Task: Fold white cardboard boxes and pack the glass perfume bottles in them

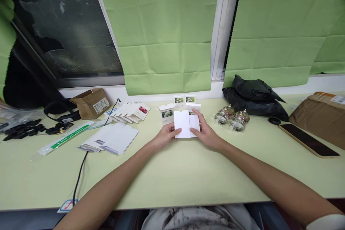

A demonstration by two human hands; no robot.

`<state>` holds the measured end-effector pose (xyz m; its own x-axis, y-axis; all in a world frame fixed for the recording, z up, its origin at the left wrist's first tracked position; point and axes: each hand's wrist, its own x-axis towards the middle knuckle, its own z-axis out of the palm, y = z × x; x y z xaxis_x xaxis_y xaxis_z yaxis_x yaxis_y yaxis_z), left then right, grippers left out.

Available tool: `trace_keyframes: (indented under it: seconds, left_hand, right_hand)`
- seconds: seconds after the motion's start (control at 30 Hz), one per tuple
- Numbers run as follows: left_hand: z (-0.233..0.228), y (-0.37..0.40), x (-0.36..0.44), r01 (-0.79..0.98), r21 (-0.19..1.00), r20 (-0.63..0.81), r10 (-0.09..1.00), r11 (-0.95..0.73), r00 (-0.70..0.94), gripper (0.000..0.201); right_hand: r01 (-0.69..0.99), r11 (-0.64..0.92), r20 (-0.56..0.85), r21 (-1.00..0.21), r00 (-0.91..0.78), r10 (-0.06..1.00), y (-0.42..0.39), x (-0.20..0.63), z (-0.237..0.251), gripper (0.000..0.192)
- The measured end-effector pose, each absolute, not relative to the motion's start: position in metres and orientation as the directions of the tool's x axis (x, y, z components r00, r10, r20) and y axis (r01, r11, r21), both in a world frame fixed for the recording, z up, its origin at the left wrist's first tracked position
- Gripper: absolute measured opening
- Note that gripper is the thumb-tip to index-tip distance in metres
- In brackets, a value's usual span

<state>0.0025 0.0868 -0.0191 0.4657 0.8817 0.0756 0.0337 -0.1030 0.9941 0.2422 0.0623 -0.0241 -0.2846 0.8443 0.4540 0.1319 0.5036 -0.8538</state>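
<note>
Both my hands hold a flat white carton blank (184,124) just above the pale green table (172,176). My left hand (165,136) pinches its left lower edge. My right hand (206,132) grips its right side, fingers over the top corner. Right behind it stand folded small white boxes with flower pictures (167,113), two more (184,100) further back by the wall.
Left of my hands lie a stack of flat blanks (113,139) and a fan of printed cartons (132,112). Small glass bottles (231,118), a black bag (253,95), a phone (308,139) and brown parcels (320,115) are right. A black cable (81,167), cardboard box (91,102) sit left.
</note>
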Motion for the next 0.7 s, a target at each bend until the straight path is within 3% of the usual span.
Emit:
trace_keyframes:
  seconds: [0.27, 0.53, 0.7]
  left_hand:
    - [-0.0199, 0.0870, 0.0028, 0.026, 0.995, 0.073, 0.883, -0.096, 0.464, 0.052]
    - [-0.0216, 0.0887, 0.0021, 0.031, 0.993, 0.089, 0.879, -0.117, 0.468, 0.050]
    - [-0.0218, 0.0906, 0.0000, 0.053, 0.993, 0.069, 0.885, -0.106, 0.461, 0.052]
  right_hand:
    - [0.146, 0.481, 0.425, -0.864, -0.299, 0.854, 0.0640, 0.2438, -0.0275, 0.101]
    - [0.126, 0.498, 0.448, -0.858, -0.291, 0.845, 0.0653, 0.2434, -0.0279, 0.104]
    - [0.041, 0.404, 0.377, -0.914, -0.286, 0.881, 0.0683, 0.2436, -0.0326, 0.100]
